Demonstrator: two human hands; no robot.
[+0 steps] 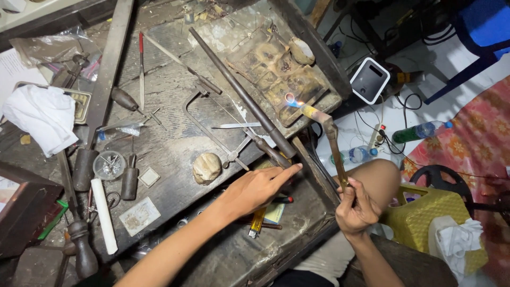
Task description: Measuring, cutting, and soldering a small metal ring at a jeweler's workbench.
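- The worktop (175, 149) carries scattered tools.
- The torch (330, 139) runs near-to-far, its flame tip pointing far-left at the charred block (276, 79).
- Right hand (357, 208): grip closed around the torch's near end.
- Left hand (257, 187): grip spread, forefinger extended right, holding nothing.

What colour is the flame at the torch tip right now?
The flame at the tip of the torch is pale blue with an orange tinge, seen in the head view.
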